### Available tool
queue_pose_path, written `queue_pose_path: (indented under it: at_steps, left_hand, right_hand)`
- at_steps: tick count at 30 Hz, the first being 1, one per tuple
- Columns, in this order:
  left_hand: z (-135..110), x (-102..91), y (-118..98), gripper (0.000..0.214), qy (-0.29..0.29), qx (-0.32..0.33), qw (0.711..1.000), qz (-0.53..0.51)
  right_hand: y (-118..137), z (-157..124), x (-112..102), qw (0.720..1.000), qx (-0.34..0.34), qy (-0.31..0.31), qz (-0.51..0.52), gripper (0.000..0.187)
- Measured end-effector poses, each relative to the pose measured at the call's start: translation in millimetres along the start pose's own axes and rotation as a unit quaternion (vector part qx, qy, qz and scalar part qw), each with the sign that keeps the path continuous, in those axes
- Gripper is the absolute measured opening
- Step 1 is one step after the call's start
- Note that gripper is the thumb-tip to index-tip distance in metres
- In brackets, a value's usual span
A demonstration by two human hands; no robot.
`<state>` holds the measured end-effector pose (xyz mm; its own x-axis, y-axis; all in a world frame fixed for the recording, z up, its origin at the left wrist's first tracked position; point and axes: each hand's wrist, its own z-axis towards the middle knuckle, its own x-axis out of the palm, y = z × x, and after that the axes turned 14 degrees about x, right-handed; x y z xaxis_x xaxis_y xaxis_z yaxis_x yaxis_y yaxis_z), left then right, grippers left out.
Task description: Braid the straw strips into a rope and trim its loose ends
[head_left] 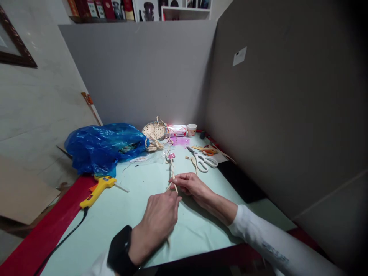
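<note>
A braid of pale, flat strips [171, 168] runs up the table from my hands to a pink binder clip [171, 156]. My right hand [189, 184] pinches the strips just below the braided part, thumb and forefinger together. Closer to me, my left hand [161, 212] has its fingers curled round the loose strip ends, its back towards the camera. A strip tail hangs below it near the table's front edge. The fingertips of my left hand are partly hidden. White-handled scissors [202, 162] lie to the right of the braid, beside a short pale strip [194, 164].
On the left lie a blue plastic bag [106, 143] and a yellow glue gun [99, 191] with its cord. A woven basket [154, 131], a pink-and-white roll [177, 131] and a paper cup [192, 130] stand at the back. Grey panels [143, 73] enclose the table behind and right.
</note>
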<state>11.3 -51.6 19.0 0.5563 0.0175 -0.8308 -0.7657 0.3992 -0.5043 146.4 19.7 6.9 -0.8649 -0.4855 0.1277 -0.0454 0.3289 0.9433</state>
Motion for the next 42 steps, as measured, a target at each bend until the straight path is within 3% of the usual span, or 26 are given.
queue_pose_path:
  at_steps: [4, 9, 13, 17, 22, 28, 33, 35, 42]
  left_hand:
    - [17, -21.9, 16, 0.028, -0.052, -0.039, 0.993, -0.099]
    - [44, -19.6, 41, 0.041, 0.069, -0.074, 0.938, -0.331]
    - [47, -11.0, 43, 0.040, 0.087, -0.098, 0.896, -0.424]
    - [40, -7.1, 36, 0.032, 0.062, -0.112, 0.883, -0.452]
    - [34, 0.7, 32, 0.019, 0.008, -0.124, 0.894, -0.430]
    - [34, 5.4, 37, 0.013, -0.033, -0.107, 0.918, -0.380]
    - [31, 1.5, 34, 0.011, -0.046, -0.095, 0.913, -0.393]
    - [29, 0.4, 34, 0.010, -0.047, -0.103, 0.905, -0.411]
    - [25, -1.8, 39, 0.014, -0.020, -0.123, 0.876, -0.465]
  right_hand:
    - [0, 1, -2, 1.000, 0.002, 0.020, 0.004, 0.028]
    - [0, 0, -3, 0.999, -0.014, 0.033, -0.039, 0.030]
    - [-1, -1, -6, 0.991, -0.038, 0.028, -0.127, 0.029]
    - [-3, 0, -11, 0.965, -0.074, -0.023, -0.250, 0.018]
    - [-3, -7, -8, 0.912, -0.117, -0.104, -0.380, 0.012]
    - [0, -22, -1, 0.856, -0.123, -0.192, -0.464, 0.015]
    - [-3, -25, 3, 0.830, -0.155, -0.204, -0.496, 0.016]
    - [-9, -24, 4, 0.801, -0.203, -0.202, -0.525, 0.015]
    - [-24, -21, 7, 0.636, -0.393, -0.196, -0.634, 0.019]
